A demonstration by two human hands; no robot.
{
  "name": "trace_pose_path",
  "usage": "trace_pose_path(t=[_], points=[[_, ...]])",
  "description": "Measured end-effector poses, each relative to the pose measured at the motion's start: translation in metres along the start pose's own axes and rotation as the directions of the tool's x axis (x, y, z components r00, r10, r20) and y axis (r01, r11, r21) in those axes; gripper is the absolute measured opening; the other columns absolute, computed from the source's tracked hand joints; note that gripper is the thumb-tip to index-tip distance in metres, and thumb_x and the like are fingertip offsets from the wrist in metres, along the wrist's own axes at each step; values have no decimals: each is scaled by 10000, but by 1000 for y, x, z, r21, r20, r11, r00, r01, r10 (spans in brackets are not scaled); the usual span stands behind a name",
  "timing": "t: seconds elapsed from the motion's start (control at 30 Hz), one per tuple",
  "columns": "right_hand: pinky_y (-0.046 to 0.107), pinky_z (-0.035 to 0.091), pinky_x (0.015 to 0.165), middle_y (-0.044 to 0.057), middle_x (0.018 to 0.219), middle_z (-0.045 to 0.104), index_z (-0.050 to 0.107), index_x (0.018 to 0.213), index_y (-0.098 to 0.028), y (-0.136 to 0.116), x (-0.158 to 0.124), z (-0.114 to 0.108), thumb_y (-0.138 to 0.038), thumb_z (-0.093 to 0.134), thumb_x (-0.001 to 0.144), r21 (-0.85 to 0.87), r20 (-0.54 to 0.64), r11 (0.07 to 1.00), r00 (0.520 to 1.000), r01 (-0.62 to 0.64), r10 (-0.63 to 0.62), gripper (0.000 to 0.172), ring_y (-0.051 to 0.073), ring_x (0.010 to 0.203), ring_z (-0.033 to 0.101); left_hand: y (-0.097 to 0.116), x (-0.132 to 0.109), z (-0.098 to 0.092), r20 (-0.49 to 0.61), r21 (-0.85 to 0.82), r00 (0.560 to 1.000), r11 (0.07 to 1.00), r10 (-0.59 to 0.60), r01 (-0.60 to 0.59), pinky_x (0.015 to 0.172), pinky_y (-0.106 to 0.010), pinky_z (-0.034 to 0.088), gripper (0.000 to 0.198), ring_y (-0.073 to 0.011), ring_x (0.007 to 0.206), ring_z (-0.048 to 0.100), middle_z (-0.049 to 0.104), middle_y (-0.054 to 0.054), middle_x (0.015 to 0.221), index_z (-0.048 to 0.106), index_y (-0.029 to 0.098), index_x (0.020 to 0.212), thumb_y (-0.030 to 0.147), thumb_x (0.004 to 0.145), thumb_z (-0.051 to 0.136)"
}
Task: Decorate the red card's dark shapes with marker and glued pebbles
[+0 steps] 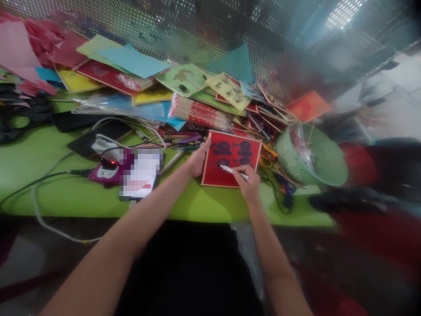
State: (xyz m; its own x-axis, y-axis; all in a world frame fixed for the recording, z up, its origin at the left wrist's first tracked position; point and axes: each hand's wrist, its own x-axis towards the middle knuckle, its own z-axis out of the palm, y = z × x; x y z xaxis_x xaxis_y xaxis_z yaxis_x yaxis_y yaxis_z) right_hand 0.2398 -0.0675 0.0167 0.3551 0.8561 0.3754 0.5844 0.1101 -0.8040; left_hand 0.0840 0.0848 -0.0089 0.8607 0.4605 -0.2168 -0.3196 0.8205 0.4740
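A square red board (213, 176) with a pale edge lies on the green tabletop in front of me, dark rounded shapes drawn on it in rows. My left hand (199, 160) grips the board's left edge, its thumb near the top corner. My right hand (249, 179) is closed around a white marker (228, 169), whose tip meets a dark shape at the lower left of the board. Fine detail of the drawing is blurred.
A phone (141, 173) and a purple power strip (108, 173) with cables lie left. Coloured boards, papers and a bundle of sticks (197, 113) pile up behind. To the right are a green basket (283, 149), orange-handled scissors (268, 153) and a glue gun (287, 189).
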Motion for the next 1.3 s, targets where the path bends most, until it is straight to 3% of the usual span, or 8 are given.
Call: trace_pose_path(t=[0.9, 1.3], points=[[283, 510, 650, 11, 810, 742, 752, 916, -229, 6, 0, 1, -380, 686, 933, -29, -12, 999, 1000, 23, -23, 165, 160, 699, 644, -1, 1, -2, 62, -5, 998, 1000, 18, -17, 1167, -550, 512, 750, -345, 1200, 757, 760, -186, 1326, 571, 155, 1544, 688, 1071, 337], [287, 507, 643, 18, 819, 744, 751, 925, -230, 8, 0, 2, -401, 678, 933, -53, -23, 999, 1000, 10, -11, 187, 162, 693, 635, -2, 5, -8, 5, -68, 1000, 998, 3, -3, 1110, -531, 564, 705, -347, 1153, 777, 772, -190, 1296, 613, 165, 1514, 666, 1064, 405]])
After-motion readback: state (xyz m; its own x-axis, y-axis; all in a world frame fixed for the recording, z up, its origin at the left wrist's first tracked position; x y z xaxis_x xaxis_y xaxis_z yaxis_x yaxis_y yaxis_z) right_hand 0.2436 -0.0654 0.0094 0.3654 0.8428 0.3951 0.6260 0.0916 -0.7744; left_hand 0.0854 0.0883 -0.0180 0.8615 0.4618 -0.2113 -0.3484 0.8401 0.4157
